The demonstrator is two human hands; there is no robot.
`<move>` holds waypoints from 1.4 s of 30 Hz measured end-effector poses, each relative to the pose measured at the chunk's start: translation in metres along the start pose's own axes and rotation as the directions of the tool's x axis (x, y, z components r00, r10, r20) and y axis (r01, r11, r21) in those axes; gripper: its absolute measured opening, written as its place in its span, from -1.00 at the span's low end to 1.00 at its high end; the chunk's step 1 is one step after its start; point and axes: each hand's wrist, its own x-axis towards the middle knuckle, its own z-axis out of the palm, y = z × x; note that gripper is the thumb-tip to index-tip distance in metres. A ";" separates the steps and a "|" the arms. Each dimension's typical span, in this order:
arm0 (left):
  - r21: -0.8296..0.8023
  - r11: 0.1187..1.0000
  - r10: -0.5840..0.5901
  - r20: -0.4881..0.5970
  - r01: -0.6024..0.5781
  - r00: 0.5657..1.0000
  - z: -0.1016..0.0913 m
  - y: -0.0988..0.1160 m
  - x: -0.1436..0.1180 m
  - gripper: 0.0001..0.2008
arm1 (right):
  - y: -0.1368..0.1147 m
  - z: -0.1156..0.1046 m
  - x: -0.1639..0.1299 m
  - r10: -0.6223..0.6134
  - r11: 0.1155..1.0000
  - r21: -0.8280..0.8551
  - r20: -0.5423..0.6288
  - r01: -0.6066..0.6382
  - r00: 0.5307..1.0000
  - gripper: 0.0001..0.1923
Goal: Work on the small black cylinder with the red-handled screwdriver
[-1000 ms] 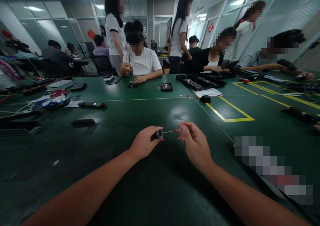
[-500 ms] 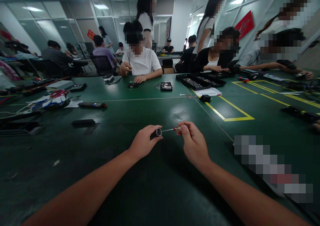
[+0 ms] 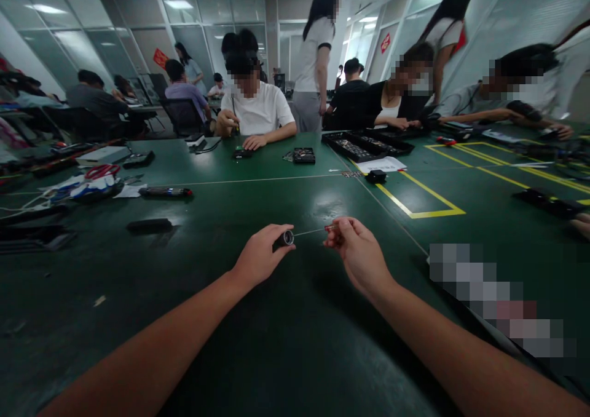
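Both forearms are out over the dark green desk [image 3: 276, 343], and the action sits right in the middle. The left hand [image 3: 260, 258] has its grip wrapped shut around a small black cylinder with a silver ring at its open end [image 3: 286, 238], thumb on top, fingers curled beneath, the ringed mouth facing right. Just across from it, the right hand [image 3: 357, 254] pinches a thin screwdriver with a red handle and bare metal shaft [image 3: 322, 229] between thumb and fingertips, grip closed tight on the handle end. The shaft runs level from that pinch leftward, and its tip meets the ringed mouth of the cylinder; whether it goes inside, I cannot tell. Both things are held above the desk, between the two hands, not resting on it.

Beyond the grips, a yellow taped rectangle [image 3: 415, 203] marks the desk up and to the right of the right hand, with a small black block [image 3: 377, 176] at its far corner. Well off to the left of the left hand lies a flat black bar [image 3: 149, 225]. Straight ahead, far past the grips, a person in a white T-shirt [image 3: 258, 112] sits at the far edge, and black trays [image 3: 364, 146] lie to that person's right.
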 end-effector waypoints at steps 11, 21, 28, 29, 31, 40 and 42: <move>-0.023 0.999 0.029 -0.031 -0.030 0.999 0.002 0.004 -0.001 -0.63 | -0.005 0.005 -0.009 -0.163 0.952 -0.247 0.087 0.180 0.983 -0.68; -0.027 1.000 0.008 0.017 -0.008 1.000 0.004 0.002 -0.003 -0.61 | -0.016 0.007 -0.023 -0.242 0.875 -0.404 0.116 0.268 0.963 -0.72; -0.027 1.000 -0.005 0.001 0.005 1.000 0.004 0.003 -0.003 -0.61 | -0.008 0.007 -0.025 -0.269 0.860 -0.403 0.164 0.314 0.949 -0.76; -0.024 1.000 -0.004 -0.016 0.003 1.000 0.004 0.004 -0.003 -0.61 | -0.007 0.008 -0.023 -0.266 0.871 -0.387 0.145 0.302 0.953 -0.76; -0.011 1.000 0.024 -0.056 -0.025 0.998 0.003 0.004 -0.002 -0.61 | -0.005 0.007 -0.018 -0.197 0.937 -0.278 0.086 0.213 0.977 -0.75; 0.039 0.998 -0.053 0.029 0.052 0.998 -0.004 0.000 0.003 -0.56 | -0.001 -0.004 0.009 0.135 0.981 0.151 -0.054 -0.125 0.989 -0.76; 0.034 0.998 -0.047 0.034 0.045 0.998 -0.003 0.002 0.003 -0.57 | 0.000 -0.002 0.006 0.076 0.993 0.091 -0.055 -0.071 0.996 -0.75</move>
